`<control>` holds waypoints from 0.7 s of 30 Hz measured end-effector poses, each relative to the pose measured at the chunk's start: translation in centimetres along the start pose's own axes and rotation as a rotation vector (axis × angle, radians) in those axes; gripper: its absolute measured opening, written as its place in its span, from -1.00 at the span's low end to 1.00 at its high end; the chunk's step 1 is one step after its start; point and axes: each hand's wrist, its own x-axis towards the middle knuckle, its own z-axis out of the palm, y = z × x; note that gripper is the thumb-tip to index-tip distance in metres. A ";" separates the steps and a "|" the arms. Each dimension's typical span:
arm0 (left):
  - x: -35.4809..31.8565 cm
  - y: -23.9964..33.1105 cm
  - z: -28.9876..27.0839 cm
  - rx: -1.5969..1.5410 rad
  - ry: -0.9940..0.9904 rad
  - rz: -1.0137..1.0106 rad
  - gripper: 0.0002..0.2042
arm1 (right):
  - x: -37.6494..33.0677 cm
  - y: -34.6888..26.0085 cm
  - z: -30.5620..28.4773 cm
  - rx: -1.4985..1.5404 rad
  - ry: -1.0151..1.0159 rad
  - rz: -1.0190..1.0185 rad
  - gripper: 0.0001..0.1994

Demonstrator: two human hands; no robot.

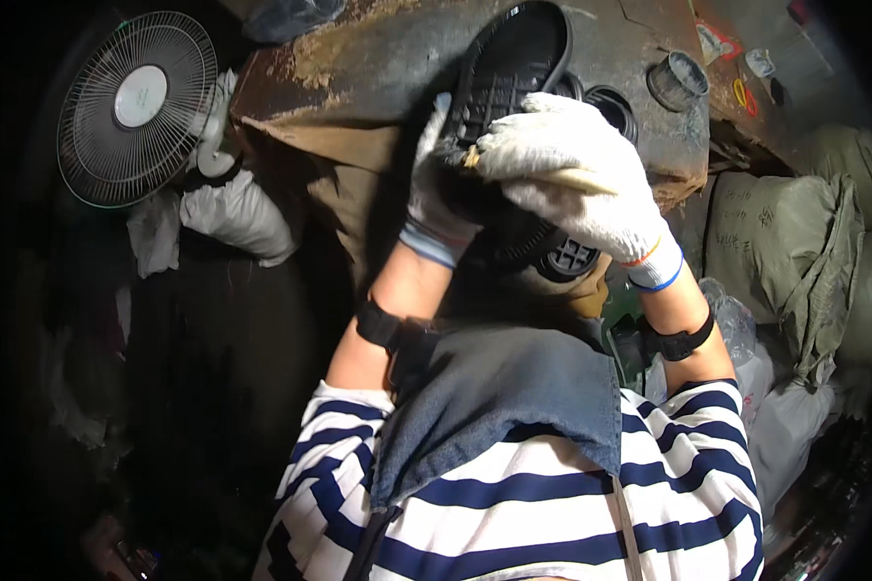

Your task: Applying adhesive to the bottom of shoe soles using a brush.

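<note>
A black shoe sole (513, 73), its inner face showing a raised grid, is tilted up over the near edge of the bench. My left hand (434, 184), in a white knit glove, grips it from the left side, with the fingers partly hidden behind it. Over the sole's near end, my gloved right hand (581, 165) is closed, fingers bent together. A small yellowish-tan bit (471, 157) shows at its fingertips; what it belongs to is hidden. More black soles (570, 259) lie below and behind my right hand, partly covered by it.
A worn bench (358, 73) spans the far side, with a crusted grey tin (677, 79) on its right. A round fan (140, 97) stands at the left above a white sack (237, 215). Olive-green sacks (775, 242) are stacked at the right. A dark apron (504, 397) covers my lap.
</note>
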 end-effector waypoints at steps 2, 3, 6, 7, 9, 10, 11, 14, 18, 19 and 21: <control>0.0 1.0 0.5 0.141 0.096 0.072 -0.39 | 0.6 -1.4 -0.8 0.042 -0.131 -0.116 -0.76; 0.5 1.3 1.6 0.216 0.124 0.069 -0.39 | 0.0 -1.5 -0.8 0.044 -0.141 -0.107 -0.76; -0.3 4.1 3.3 0.358 -0.024 -0.138 -0.23 | -1.3 -1.6 -2.3 0.096 -0.194 -0.118 -0.78; -0.5 5.2 3.4 0.380 -0.041 -0.179 -0.16 | -1.5 -1.5 -2.5 0.094 -0.203 -0.120 -0.78; 0.0 5.7 3.7 0.316 -0.006 -0.208 -0.17 | -2.5 -1.1 -3.0 0.314 -0.145 0.194 -0.81; -1.0 6.4 5.0 0.347 -0.002 -0.220 -0.19 | -2.0 -2.6 -2.2 0.509 -0.027 0.382 -0.81; -1.2 6.6 5.4 0.363 -0.008 -0.251 -0.21 | -1.4 -4.2 -1.3 0.806 0.117 0.676 -0.78; -0.9 6.7 5.1 0.591 0.010 -0.126 -0.33 | -0.9 -3.1 1.1 0.785 0.068 0.732 -0.75; -0.5 5.5 4.7 0.976 0.245 0.233 -0.55 | 0.5 -2.9 1.2 0.564 0.075 0.491 -0.79; -1.5 6.0 5.2 0.733 0.061 0.125 -0.63 | 0.9 -4.0 1.5 0.635 -0.021 0.597 -0.79; -2.1 5.9 6.2 2.607 -0.203 0.688 -0.69 | 1.6 -3.3 1.8 0.342 -0.059 0.460 -0.77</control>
